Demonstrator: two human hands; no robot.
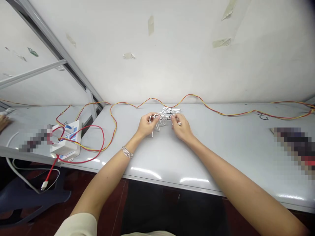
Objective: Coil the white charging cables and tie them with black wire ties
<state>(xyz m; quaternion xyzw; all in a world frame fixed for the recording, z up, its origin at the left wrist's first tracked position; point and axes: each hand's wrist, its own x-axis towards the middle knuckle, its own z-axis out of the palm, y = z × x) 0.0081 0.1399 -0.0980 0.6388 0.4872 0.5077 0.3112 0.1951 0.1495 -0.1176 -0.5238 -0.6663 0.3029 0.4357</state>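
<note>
1. White cable bundle point(164, 115) is hanging in loops over your pale bench point(216, 154), its long axis running left to right, parallel to the bench's front edge.
2. Your left hand point(147, 125) is pinching the bundle's left loops.
3. Your right hand point(180, 127) is pinching its right end.

white cable point(169, 109), gathered in loose loops, one loop hanging lower

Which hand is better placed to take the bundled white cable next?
Probably the right hand: its fingertips sit just below the bundled white cable. The left hand is farther away, with its fingers among the white cable loops to the left of the bundle.
</note>
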